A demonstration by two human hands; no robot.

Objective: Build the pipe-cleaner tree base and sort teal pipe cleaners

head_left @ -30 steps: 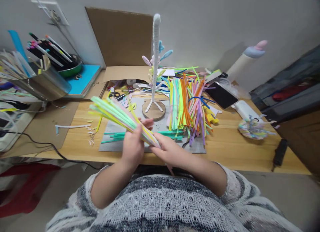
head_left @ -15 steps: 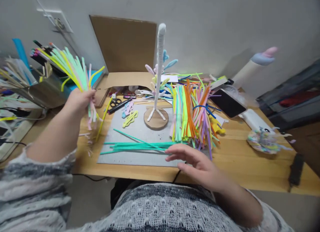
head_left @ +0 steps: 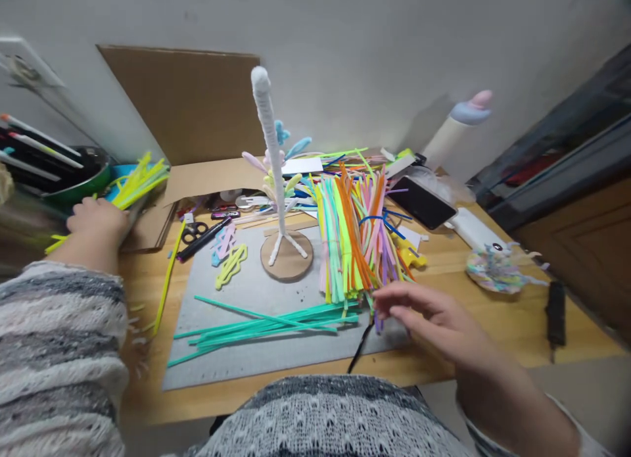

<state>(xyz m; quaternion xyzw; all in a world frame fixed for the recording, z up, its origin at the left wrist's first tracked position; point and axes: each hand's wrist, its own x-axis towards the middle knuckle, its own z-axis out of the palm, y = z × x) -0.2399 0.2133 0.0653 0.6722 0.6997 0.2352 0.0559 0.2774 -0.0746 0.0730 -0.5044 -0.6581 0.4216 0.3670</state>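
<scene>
My left hand (head_left: 98,221) is closed around a bundle of yellow pipe cleaners (head_left: 140,184) at the far left, beside the pen holder; their ends stick out on both sides of it. My right hand (head_left: 426,315) hovers over the mat's right edge, fingers loosely curved and thumb apart, holding nothing. Just beyond its fingertips lie thick multicoloured bundles of pipe cleaners (head_left: 345,233). Loose teal pipe cleaners (head_left: 266,327) rest on the grey mat (head_left: 227,365). Behind them a white fuzzy-wrapped stem (head_left: 269,125) stands upright on a round cardboard base (head_left: 286,267).
Bent yellow pieces (head_left: 231,266), scissors (head_left: 194,231) and a black pen (head_left: 204,239) lie left of the stem. A cardboard panel (head_left: 187,108) leans on the wall. To the right are a phone (head_left: 424,202), a white bottle-like object (head_left: 451,131) and a pastel fuzzy figure (head_left: 495,266).
My left hand has moved left and lower with its bundle; only yellow strands show in it now, no mint or pink. The view has turned right. My right hand has shifted right along the mat.
</scene>
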